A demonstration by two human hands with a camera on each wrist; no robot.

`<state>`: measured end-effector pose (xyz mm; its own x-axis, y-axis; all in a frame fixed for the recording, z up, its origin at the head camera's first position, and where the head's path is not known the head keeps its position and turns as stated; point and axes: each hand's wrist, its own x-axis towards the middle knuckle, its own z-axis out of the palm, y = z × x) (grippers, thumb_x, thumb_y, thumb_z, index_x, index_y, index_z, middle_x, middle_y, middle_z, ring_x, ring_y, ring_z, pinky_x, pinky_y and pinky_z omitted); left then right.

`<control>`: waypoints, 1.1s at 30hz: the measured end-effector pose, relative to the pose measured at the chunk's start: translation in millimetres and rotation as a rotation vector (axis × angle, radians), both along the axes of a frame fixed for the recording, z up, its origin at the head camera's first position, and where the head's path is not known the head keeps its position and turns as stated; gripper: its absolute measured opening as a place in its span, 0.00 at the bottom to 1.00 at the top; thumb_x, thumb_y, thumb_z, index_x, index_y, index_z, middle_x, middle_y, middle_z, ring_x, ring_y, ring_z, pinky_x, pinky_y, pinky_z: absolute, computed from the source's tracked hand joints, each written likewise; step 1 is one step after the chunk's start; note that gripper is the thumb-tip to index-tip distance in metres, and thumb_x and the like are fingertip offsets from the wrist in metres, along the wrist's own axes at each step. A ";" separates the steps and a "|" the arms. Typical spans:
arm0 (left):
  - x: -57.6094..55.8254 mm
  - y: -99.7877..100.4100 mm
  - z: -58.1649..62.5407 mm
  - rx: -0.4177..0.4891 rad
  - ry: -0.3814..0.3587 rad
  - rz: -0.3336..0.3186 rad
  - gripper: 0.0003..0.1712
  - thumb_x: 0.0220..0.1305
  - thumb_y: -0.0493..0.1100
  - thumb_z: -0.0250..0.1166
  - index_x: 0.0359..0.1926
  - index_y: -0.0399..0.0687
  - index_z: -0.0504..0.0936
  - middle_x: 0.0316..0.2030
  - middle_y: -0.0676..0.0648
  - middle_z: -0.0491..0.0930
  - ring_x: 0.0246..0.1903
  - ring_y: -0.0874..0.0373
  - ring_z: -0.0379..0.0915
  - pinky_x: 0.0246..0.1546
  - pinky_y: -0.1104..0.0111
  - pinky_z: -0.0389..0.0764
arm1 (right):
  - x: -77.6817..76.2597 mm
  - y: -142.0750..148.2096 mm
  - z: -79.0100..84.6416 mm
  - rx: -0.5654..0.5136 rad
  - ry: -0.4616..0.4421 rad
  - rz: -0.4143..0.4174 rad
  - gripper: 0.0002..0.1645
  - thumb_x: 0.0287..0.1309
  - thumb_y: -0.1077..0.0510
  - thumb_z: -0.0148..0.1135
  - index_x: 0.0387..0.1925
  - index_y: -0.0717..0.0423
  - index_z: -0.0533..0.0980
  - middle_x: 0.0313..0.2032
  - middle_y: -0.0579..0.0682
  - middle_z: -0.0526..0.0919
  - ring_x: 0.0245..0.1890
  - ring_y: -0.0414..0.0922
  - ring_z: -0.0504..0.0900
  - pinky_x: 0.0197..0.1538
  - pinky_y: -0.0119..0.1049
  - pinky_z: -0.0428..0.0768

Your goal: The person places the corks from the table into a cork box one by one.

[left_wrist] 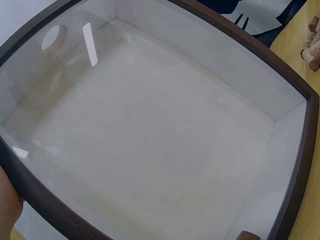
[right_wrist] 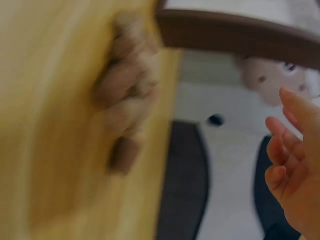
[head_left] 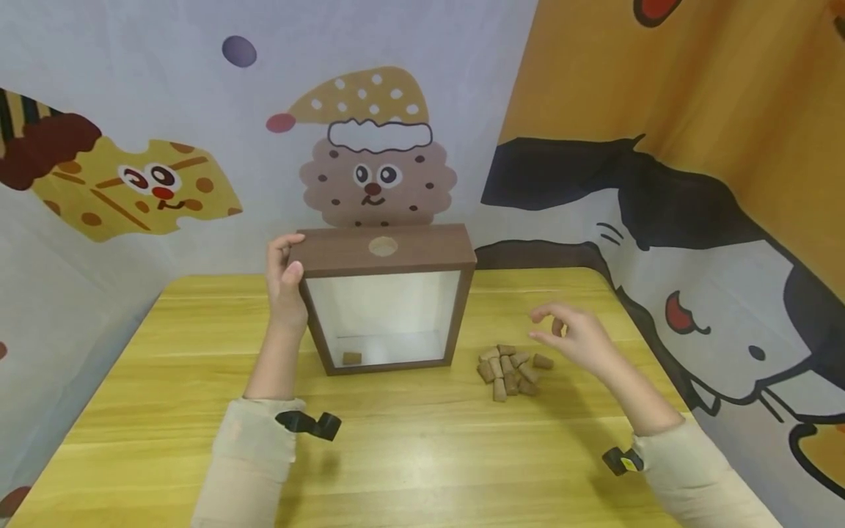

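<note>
A dark-brown framed shadow box with a clear front stands upright on the table. In its top side is a round hole. My left hand grips the box's upper left corner, thumb at the front and fingers round the side. One cork lies inside, at the bottom left. To the right of the box is a small pile of tapered corks. Above and right of that pile hovers my right hand, fingers loosely bent and nothing between them. The right wrist view shows the pile blurred.
The yellow wood-grain table extends in front of the box and to both sides. Behind it hangs a cartoon-printed cloth, close to the box's back. A small black device is strapped at each wrist.
</note>
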<state>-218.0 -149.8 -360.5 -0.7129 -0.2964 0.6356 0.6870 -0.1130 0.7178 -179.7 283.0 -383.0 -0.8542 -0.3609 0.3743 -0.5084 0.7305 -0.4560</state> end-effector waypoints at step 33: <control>-0.3 -0.7 -1.6 0.009 -0.009 -0.008 0.27 0.50 0.62 0.62 0.48 0.55 0.77 0.54 0.49 0.67 0.62 0.48 0.51 0.61 0.53 0.41 | -17.6 65.9 -97.0 0.025 -0.426 0.093 0.22 0.57 0.56 0.67 0.53 0.54 0.77 0.48 0.50 0.81 0.50 0.53 0.76 0.52 0.53 0.72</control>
<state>-218.3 -150.5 -362.0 -0.7205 -0.2967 0.6267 0.6799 -0.1246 0.7227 -197.2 349.0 -480.0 -0.8938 -0.4483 -0.0137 -0.3434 0.7035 -0.6223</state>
